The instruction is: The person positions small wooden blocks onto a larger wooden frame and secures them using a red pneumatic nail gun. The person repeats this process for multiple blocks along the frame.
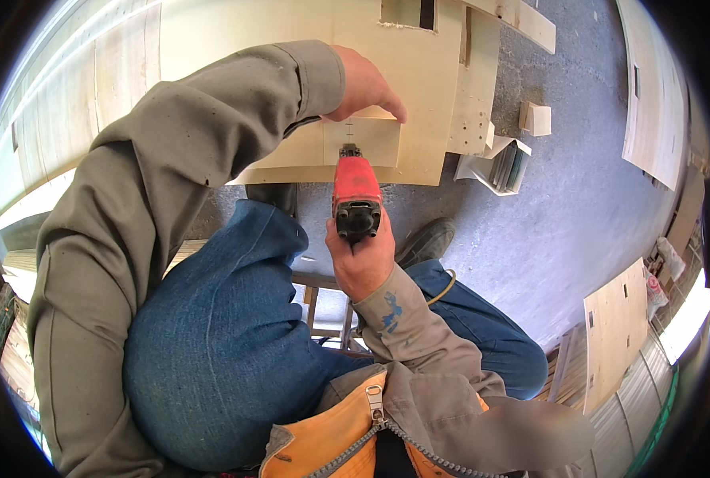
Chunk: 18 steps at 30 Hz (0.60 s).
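My right hand (360, 259) is wrapped around the handle of a red nail gun (356, 183) with a black rear cap. The gun's nose is at the near part of a small pale wooden board (375, 143), which lies on a large light plywood panel (291, 163). A row of short marks runs across the small board in front of the nose. My left hand (364, 86) reaches around from the far side and grips the small board's far edge. One fingertip shows at its far right corner; the other fingers are mostly hidden.
Right of the panel, a small wood block (535, 119) and an open carton (496, 166) with strips inside lie on the grey floor (522, 231). A yellowish hose (442, 288) passes by my right forearm. More plywood panels (619, 331) lie at the right.
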Each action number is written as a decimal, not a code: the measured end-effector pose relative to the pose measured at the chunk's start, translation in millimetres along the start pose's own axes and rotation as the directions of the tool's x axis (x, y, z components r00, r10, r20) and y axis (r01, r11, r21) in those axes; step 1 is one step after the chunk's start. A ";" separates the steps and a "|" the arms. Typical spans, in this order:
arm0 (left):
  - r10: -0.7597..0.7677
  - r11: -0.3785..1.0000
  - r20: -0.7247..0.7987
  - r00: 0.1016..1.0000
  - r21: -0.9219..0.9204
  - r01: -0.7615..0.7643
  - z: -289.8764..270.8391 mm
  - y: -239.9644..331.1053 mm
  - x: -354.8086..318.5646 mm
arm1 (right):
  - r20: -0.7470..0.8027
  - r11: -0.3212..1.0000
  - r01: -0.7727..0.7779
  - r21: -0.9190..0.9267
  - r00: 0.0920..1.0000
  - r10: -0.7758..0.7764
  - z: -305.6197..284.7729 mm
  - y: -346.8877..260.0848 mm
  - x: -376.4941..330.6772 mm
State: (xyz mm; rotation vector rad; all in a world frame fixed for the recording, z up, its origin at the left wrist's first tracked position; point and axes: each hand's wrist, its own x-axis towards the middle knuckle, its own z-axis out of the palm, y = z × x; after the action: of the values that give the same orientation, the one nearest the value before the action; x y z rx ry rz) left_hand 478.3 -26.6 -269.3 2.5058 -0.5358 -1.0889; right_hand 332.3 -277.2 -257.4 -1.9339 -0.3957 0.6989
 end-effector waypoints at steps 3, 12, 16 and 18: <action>0.003 1.000 0.000 1.000 0.000 -0.003 -0.6 0.1 -0.5 | 0.031 0.999 -0.049 0.016 0.998 0.049 -0.6 1.3 -1.9; 0.030 1.000 -0.045 0.999 -0.003 -0.030 2.3 -0.7 -1.1 | 0.040 0.998 -0.056 -0.025 0.998 0.057 2.2 2.8 -2.6; -0.007 1.000 0.004 1.000 0.008 0.007 -3.2 2.9 -0.9 | 0.037 0.994 -0.106 -0.011 0.994 0.107 5.4 0.5 -5.1; -0.013 1.000 0.007 1.000 0.003 0.013 -3.3 3.3 -1.9 | 0.046 0.995 -0.103 0.009 0.994 0.102 4.1 -1.5 -4.6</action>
State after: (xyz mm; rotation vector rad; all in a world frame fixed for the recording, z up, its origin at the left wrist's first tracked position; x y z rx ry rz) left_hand 478.9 -28.0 -264.5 2.5126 -0.5245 -1.1031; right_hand 326.2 -276.1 -256.0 -1.9407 -0.3214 0.8118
